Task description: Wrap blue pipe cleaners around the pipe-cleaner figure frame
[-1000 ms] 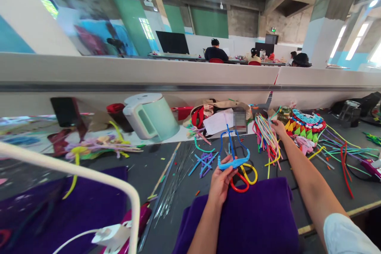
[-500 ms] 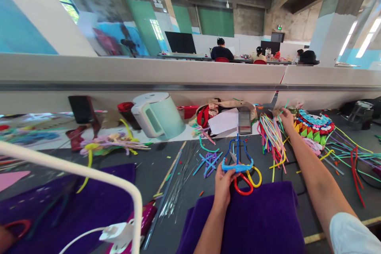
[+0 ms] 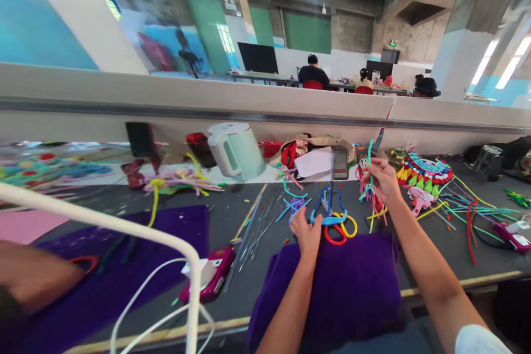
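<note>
Right of centre, my right fingers hide parts of a green stem and the coloured bundle. Centre: the blue frame partly covers the scissors; contact with my left fingers, undetermined. Lower left: a co-worker's forearm, blurred, edge-cropped. Lower right: my sleeve, cut off.

left fingers parted | right fingers pinched | arms stretched forward

Worn on the head, a single camera looks forward and down across a cluttered table; forearms rise from the bottom edge, placing the left hand and right hand near the lens; a low partition crosses the upper half, with a seated person small and well beyond it
</note>
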Action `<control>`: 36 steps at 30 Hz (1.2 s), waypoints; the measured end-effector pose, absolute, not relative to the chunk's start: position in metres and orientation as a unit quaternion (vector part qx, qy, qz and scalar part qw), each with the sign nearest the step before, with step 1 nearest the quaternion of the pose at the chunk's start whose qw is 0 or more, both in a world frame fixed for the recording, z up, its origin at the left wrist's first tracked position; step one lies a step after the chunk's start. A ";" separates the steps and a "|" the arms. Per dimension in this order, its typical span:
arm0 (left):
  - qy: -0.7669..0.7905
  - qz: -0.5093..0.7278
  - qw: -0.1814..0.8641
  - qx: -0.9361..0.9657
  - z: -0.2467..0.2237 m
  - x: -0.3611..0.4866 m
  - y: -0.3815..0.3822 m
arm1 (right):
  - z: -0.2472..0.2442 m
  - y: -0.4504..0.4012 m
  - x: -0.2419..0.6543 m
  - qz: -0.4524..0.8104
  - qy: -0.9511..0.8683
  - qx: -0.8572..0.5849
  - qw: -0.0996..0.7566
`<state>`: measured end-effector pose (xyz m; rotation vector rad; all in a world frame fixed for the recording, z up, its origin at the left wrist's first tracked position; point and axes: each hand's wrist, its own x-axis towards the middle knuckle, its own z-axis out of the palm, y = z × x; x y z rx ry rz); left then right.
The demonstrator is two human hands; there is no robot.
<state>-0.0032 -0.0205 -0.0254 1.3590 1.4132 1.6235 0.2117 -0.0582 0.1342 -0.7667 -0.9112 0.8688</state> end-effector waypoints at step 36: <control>0.337 0.460 0.213 0.793 0.066 0.030 -0.166 | 0.110 -0.171 0.126 0.200 -0.252 -0.368 0.873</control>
